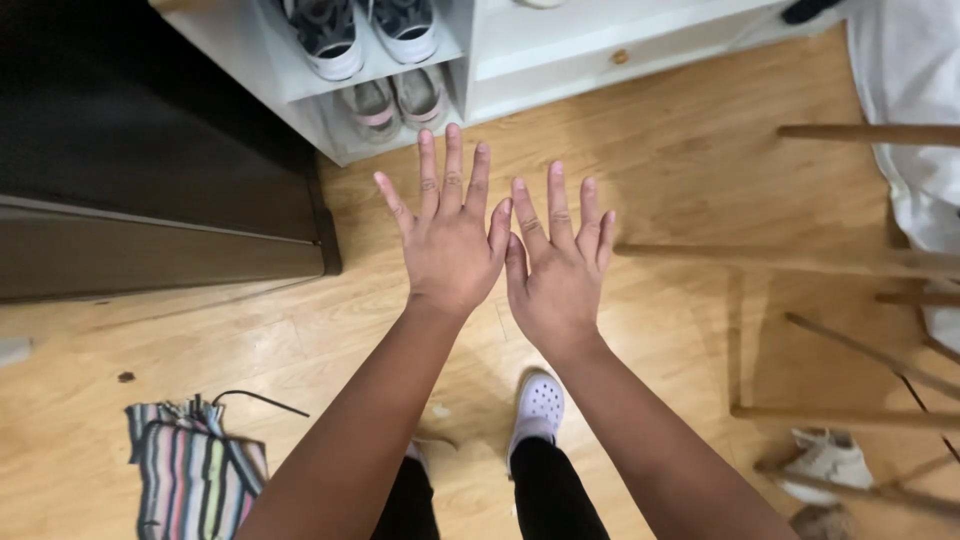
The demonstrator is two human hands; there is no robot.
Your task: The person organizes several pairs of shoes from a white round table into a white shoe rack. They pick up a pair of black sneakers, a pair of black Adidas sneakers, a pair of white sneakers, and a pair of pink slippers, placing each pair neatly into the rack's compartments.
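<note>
Left hand (447, 235) and right hand (558, 262) hover spread flat and empty above the wooden floor (700, 160), thumbs touching. Nearest them, at twelve o'clock, stands the white shoe rack (480, 60); its pale sneakers (395, 100) lie closer to the left hand.

- The upper pair of sneakers (365, 30) is cut off by the top edge.
- The striped bag (190, 475) runs past the bottom edge.
- A forearm hides most of one foot; the white clog (540, 400) shows.
</note>
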